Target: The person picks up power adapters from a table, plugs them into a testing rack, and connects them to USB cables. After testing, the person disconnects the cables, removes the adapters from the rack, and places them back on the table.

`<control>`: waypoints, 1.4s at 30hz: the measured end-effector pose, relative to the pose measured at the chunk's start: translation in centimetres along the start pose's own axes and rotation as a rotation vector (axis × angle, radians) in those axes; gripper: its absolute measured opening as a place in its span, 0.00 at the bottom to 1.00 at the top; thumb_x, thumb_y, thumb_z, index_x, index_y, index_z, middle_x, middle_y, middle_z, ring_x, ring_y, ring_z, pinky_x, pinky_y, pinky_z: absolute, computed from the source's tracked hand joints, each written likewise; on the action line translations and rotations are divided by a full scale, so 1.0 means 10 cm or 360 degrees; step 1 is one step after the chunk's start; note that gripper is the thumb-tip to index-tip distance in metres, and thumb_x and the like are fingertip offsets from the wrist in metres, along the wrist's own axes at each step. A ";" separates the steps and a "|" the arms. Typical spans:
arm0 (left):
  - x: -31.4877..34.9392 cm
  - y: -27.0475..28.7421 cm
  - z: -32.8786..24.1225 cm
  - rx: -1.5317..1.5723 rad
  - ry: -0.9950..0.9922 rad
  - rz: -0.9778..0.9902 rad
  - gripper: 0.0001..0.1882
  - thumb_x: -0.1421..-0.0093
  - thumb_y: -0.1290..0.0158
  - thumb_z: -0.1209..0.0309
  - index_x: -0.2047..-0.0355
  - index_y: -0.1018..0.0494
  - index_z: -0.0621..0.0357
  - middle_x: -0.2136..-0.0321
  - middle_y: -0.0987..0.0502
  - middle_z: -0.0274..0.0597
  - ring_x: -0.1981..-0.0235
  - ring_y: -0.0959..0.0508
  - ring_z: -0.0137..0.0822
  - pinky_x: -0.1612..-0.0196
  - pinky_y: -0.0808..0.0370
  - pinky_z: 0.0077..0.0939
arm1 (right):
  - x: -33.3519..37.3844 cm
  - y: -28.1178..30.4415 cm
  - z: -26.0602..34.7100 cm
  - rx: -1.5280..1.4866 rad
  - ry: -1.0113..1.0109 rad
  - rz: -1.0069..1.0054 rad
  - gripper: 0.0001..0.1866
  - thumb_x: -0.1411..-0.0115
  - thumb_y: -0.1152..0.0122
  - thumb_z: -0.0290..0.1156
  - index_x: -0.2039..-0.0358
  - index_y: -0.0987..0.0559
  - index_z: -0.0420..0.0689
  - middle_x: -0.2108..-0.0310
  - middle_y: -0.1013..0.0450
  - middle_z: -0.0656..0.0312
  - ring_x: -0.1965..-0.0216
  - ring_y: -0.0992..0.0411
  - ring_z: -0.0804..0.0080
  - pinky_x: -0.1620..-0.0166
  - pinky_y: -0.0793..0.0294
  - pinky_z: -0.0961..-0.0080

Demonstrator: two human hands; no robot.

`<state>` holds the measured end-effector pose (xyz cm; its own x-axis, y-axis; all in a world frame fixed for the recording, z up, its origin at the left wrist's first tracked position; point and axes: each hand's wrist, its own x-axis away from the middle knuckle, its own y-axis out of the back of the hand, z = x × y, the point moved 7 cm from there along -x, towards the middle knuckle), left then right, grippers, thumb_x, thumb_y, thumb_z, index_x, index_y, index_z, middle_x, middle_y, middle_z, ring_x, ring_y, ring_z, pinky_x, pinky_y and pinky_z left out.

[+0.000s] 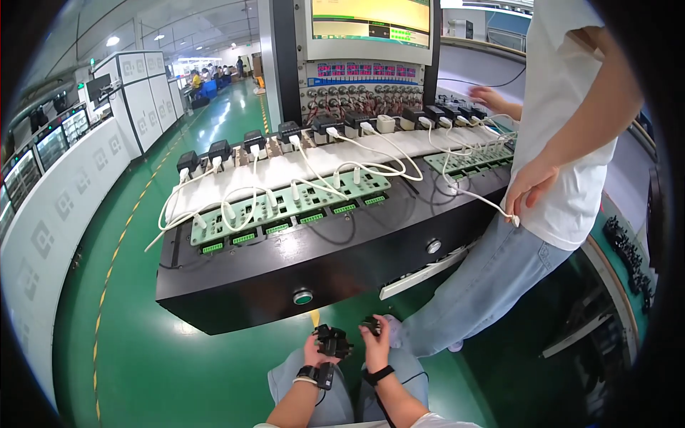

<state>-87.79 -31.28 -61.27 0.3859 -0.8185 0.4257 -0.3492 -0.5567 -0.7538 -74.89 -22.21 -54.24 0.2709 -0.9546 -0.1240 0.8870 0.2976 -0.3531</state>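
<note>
Reference point for all positions: the black counter [235,292]. The seated person's hands are both below and in front of its front edge.

Left hand [314,351]: palm upturned, grip cupped around a cluster of black blocks [334,342]. The palm acts as the container, apparently so that several pieces can be carried together; their exact count cannot be told. Right hand [379,344]: grip narrow, fingertips pinching a single black block [370,327] just beside the cluster. The pinch looks suited to handling one piece apart from the rest.

Along the counter's rear, black adapters [290,131] stand in a row, each apparently seated in a socket. White cables [392,153] run forward from them over a pale padded strip [321,156]. Several end in plugs upright on a green board [325,202] on the countertop, presumably fixed there to keep the connections in line.

At the counter's right end stands a co-worker [564,150], one hand reaching toward the rear row, the other holding a white cable end [515,220]. Further right of the counter, on a side table [639,317], lies a loose pile of dark pieces [628,257], too small to identify.
</note>
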 end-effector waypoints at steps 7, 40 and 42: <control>-0.09 -0.02 0.20 0.0475 0.0293 0.0117 0.22 0.46 0.57 0.51 0.60 0.28 0.51 0.59 0.26 0.52 0.58 0.27 0.55 0.61 0.30 0.56 | 0.01 0.22 1.25 -0.0996 -0.0273 0.0221 0.22 0.52 0.41 0.23 0.57 0.36 0.53 0.60 0.34 0.60 0.67 0.33 0.68 0.69 0.31 0.75; -0.11 0.11 0.29 0.0518 0.0287 0.0068 0.15 0.44 0.55 0.60 0.63 0.31 0.58 0.65 0.25 0.50 0.62 0.25 0.53 0.57 0.28 0.57 | -3.35 -1.73 3.59 0.2278 0.1126 0.0099 0.33 0.57 0.32 0.39 0.50 0.28 0.40 0.59 0.26 0.45 0.55 0.28 0.50 0.52 0.31 0.63; -0.10 0.07 0.28 0.0503 0.0269 0.0108 0.15 0.44 0.54 0.59 0.63 0.31 0.57 0.65 0.25 0.50 0.60 0.25 0.54 0.57 0.28 0.57 | -3.34 -1.67 3.59 0.2244 0.1212 0.0082 0.31 0.56 0.33 0.39 0.50 0.27 0.41 0.59 0.26 0.46 0.56 0.28 0.51 0.52 0.31 0.64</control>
<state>-86.01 -30.44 -63.59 0.2151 -0.8787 0.4261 -0.0778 -0.4504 -0.8894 -85.32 4.21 -10.91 0.4517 -0.5868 -0.6720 0.6206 -0.3344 0.7092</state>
